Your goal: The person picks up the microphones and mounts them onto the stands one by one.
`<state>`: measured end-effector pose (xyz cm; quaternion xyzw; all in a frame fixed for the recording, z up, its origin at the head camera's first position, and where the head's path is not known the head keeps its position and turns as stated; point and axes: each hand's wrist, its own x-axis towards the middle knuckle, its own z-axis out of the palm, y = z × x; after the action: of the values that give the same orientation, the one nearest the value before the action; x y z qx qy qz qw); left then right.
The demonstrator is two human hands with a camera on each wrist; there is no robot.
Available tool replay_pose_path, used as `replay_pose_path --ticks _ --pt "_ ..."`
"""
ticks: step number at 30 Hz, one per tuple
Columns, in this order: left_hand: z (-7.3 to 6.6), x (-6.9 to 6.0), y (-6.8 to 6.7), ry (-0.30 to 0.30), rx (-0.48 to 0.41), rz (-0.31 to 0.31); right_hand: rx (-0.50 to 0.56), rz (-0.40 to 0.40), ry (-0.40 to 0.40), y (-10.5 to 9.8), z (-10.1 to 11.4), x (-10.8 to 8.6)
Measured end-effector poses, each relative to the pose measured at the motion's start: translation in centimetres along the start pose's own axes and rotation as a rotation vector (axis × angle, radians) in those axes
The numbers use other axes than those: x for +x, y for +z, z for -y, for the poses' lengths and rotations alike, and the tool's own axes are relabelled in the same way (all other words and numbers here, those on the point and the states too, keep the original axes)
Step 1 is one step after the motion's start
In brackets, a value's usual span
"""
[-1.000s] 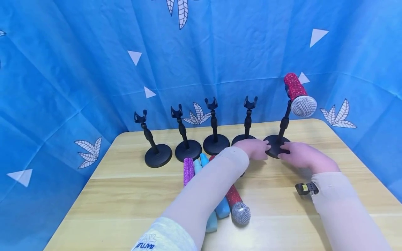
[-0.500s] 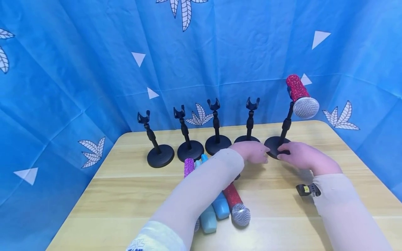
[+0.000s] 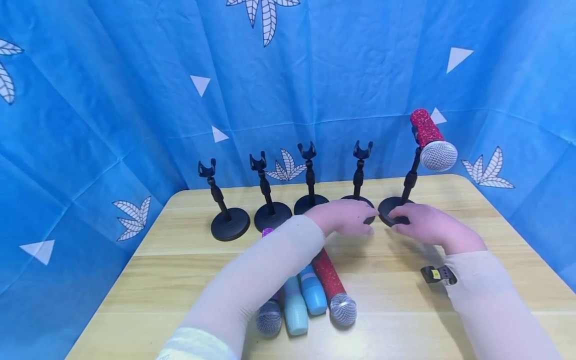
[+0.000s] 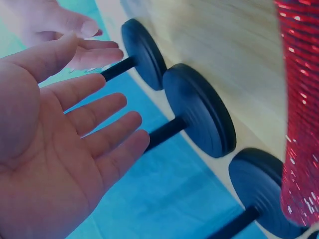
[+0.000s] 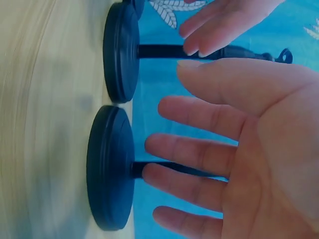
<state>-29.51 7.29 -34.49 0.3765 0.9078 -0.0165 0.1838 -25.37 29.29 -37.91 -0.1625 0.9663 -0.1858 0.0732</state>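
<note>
My left hand (image 3: 344, 218) hovers in front of the second microphone stand from the right (image 3: 358, 176), hiding part of its round base. Its fingers look straight and hold nothing in the left wrist view. Beside the base of the rightmost stand (image 3: 410, 180) is my right hand (image 3: 427, 226), its fingers spread and apart from the base in the right wrist view. That stand carries a glittery red microphone (image 3: 425, 126) with a silver mesh head tilted downward. Under my left forearm lie another red microphone (image 3: 329, 275), a blue one (image 3: 312, 290), a pale turquoise one (image 3: 295, 310) and a purple one (image 3: 268, 318), all partly covered.
Three more black stands, (image 3: 309, 175) (image 3: 265, 192) (image 3: 219, 200) with bare forked clips, continue the row leftward along the back of the wooden table (image 3: 171, 280). A blue patterned curtain (image 3: 270, 90) hangs behind and at both sides.
My left hand has drawn left, from the rightmost base to the second stand's. My right hand stays near the rightmost base. More of the microphones' heads show, as my left forearm has shifted left.
</note>
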Motion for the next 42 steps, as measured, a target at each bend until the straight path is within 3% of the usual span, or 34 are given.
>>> replay_pose_path --ticks 12,20,24,29,33,39,42 --pt "5.1 -5.7 0.8 0.023 -0.099 -0.181 -0.084 -0.059 -0.221 1.3 4.4 0.5" --pt "8.3 -11.0 2.3 -0.003 -0.241 -0.323 -0.118 -0.016 -0.348 3.2 8.9 0.5" --pt "9.2 -12.8 2.7 -0.026 -0.318 -0.363 -0.135 0.001 -0.453 4.2 10.6 0.5" --pt "10.1 -13.4 2.7 -0.029 -0.369 -0.406 -0.186 0.075 -0.546 5.6 12.3 0.6" --pt "10.7 -13.4 2.8 -0.027 -0.402 -0.412 -0.235 0.108 -0.513 6.4 12.8 0.5" --pt "11.4 -12.8 3.1 -0.031 -0.459 -0.405 -0.285 0.039 -0.462 6.3 12.6 0.1" --pt "11.6 -12.2 2.9 -0.034 -0.468 -0.388 -0.311 0.046 -0.415 6.1 12.5 -0.3"
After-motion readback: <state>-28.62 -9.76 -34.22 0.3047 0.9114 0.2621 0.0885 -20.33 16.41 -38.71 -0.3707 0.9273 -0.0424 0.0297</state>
